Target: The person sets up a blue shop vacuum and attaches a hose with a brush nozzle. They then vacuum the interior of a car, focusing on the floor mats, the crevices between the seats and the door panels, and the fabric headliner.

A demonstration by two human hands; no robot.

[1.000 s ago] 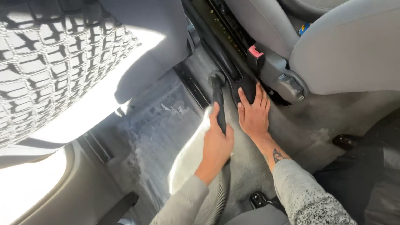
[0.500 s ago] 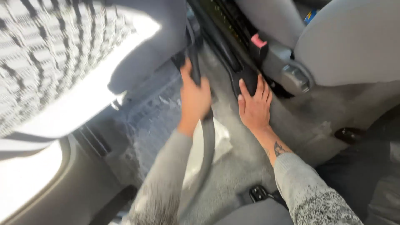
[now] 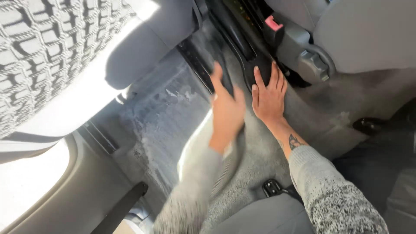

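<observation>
Just ahead of the left hand [image 3: 226,110] runs a dark seat rail [image 3: 197,63] along the base of the front seat [image 3: 143,47], and the black vacuum nozzle [image 3: 225,84] lies against it, mostly hidden behind the fingers. To the left of that grip lies a dusty, ribbed floor mat [image 3: 162,125], streaked pale grey. Below the wrist a grey vacuum hose [image 3: 225,177] trails back over the carpet [image 3: 260,164] towards the viewer, half covered by the blurred grey sleeve.

Directly ahead of the right hand [image 3: 269,97] sits a black plastic trim panel [image 3: 255,69] — the fingertips touch its edge. Up and to the right of that hand stand a seat-belt buckle with a red button [image 3: 273,24] and a grey recline lever [image 3: 316,65] on the side of the rear seat [image 3: 368,34]. Near the right elbow a small black anchor bracket [image 3: 273,187] pokes out of the carpet.

The left hand is motion-blurred, palm down, fingers pointing forward and wrapped around the nozzle — the grip is closed on it. The right hand lies flat with fingers spread and straight, pressed onto the carpet, holding nothing; the forearm angles back to the lower right, a small tattoo showing above a speckled grey sleeve [image 3: 338,199].
</observation>
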